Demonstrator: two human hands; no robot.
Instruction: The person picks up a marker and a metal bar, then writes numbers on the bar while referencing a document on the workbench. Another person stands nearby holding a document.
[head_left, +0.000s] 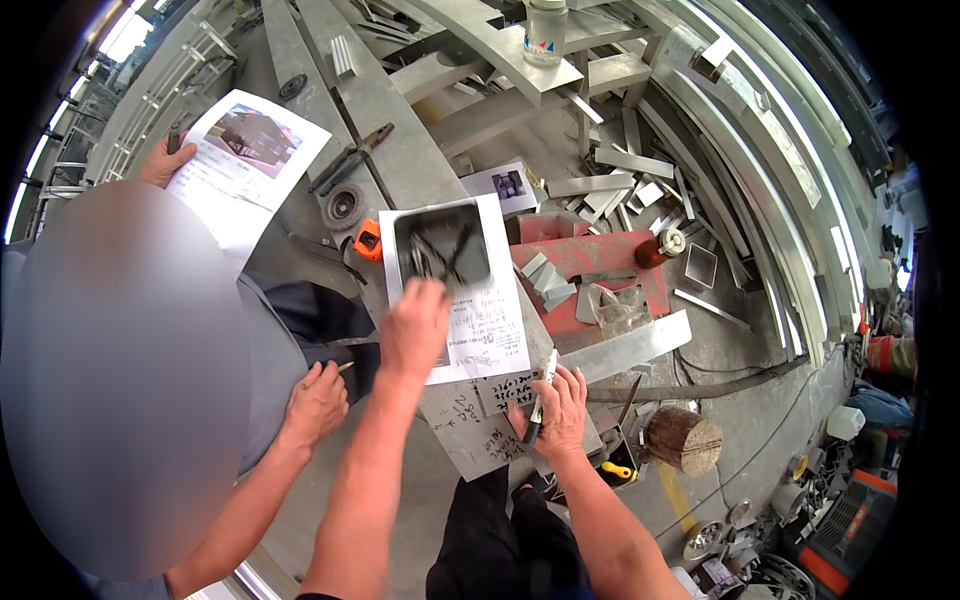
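My right hand (pixel 562 415) is closed around a white and black marker pen (pixel 541 400), held nearly upright at the near right corner of a printed sheet. My left hand (pixel 415 322) hovers over or touches that sheet (pixel 492 322), at the lower edge of its dark photo. Motion smears its fingertips, and I cannot make out anything in them. Below the sheet lies a flat grey metal plate (pixel 470 445) with black handwriting. An orange tape measure (pixel 368 240) sits beside the sheet's left edge.
At left, a co-worker's hands hold another printed sheet (pixel 225 195) and a pencil (pixel 345 367). Pliers (pixel 352 157) and a grinding disc (pixel 344 205) lie on the metal beam. Aluminium offcuts (pixel 620 185), a brown bottle (pixel 660 248) and a wooden log (pixel 684 440) are at right.
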